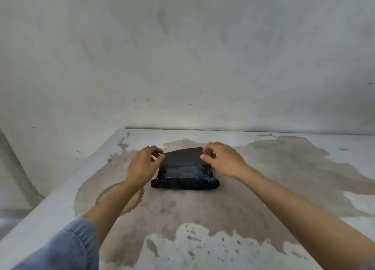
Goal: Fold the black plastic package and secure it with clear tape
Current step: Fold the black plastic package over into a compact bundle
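The black plastic package [184, 183] lies folded flat on the desk [203, 219], towards its far side, with a shiny band of clear tape [180, 170] across its top. The left hand [142, 164] pinches the far left corner between thumb and curled fingers. The right hand [223, 160] grips the far right corner the same way, thumb on top. The hands sit apart, one at each side. The desk is stained and patchy, against a grey wall [182, 56]. A blue denim sleeve [67, 247] covers the left arm.
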{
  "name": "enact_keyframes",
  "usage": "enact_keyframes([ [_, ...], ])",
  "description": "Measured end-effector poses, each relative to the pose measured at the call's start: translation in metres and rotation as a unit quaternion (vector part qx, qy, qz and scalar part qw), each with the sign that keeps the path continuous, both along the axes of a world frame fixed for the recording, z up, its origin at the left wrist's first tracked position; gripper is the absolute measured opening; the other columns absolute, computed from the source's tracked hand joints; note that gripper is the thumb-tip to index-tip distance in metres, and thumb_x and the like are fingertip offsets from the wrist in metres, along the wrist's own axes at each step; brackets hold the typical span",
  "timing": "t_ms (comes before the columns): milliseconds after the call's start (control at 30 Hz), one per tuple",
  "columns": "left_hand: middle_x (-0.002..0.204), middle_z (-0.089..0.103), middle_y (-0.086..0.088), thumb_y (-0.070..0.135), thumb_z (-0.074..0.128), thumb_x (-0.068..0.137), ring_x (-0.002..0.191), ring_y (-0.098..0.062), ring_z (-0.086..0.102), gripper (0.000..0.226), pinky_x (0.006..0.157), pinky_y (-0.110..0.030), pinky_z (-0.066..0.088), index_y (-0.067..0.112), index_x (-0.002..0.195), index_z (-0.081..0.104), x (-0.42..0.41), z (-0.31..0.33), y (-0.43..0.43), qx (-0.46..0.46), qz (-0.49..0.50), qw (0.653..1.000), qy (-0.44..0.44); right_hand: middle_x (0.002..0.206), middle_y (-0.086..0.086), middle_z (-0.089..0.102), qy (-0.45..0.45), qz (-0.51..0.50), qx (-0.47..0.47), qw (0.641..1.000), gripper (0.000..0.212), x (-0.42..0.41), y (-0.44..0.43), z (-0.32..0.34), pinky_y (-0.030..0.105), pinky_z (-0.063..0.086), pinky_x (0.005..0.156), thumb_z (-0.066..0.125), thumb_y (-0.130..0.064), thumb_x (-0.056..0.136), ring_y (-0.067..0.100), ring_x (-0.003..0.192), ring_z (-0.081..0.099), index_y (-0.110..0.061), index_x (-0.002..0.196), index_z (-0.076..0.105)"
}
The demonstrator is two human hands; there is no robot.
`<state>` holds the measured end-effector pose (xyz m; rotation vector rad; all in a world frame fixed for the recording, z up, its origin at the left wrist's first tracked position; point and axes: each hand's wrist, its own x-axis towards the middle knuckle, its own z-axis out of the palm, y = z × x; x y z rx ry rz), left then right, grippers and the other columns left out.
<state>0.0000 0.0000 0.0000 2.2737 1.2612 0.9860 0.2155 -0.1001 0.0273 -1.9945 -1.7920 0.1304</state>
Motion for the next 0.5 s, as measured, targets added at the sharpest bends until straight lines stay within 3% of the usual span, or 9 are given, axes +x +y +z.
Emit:
enact_keyframes([
  [167, 0.097, 0.065, 0.005, 0.027, 0.059, 0.092, 0.083, -0.005, 0.057, 0.018, 0.065, -0.012, 0.038, 0.017, 0.105, 0.065, 0.015, 0.0, 0.045, -0.011, -0.035, 0.999, 0.007, 0.11, -0.003, 0.059, 0.078, 0.037, -0.005, 0.996, 0.03, 0.009, 0.061, -0.002, 0.028, 0.044, 0.084, 0.057, -0.04, 0.09, 0.013, 0.1, 0.053, -0.021, 0.113, 0.059],
  [300, 0.098, 0.066, 0.009, 0.032, 0.061, 0.09, 0.086, 0.001, 0.058, 0.019, 0.071, -0.017, 0.042, 0.021, 0.105, 0.066, 0.032, -0.004, 0.069, -0.037, -0.082, 0.996, 0.019, 0.098, -0.008, 0.06, 0.149, 0.054, -0.082, 0.984, 0.034, 0.023, 0.094, -0.01, 0.021, 0.041, 0.071, 0.064, -0.044, 0.084, 0.007, 0.088, 0.055, -0.023, 0.111, 0.06],
  [500, 0.096, 0.064, 0.017, 0.066, 0.054, 0.069, 0.09, -0.002, 0.06, 0.047, 0.082, -0.029, 0.05, 0.038, 0.105, 0.062, 0.045, -0.022, 0.076, -0.098, -0.123, 0.986, 0.046, 0.092, -0.009, 0.059, 0.18, 0.083, -0.143, 0.97, 0.038, 0.04, 0.111, -0.034, 0.016, 0.039, 0.07, 0.073, -0.043, 0.076, 0.004, 0.086, 0.055, -0.025, 0.107, 0.063],
])
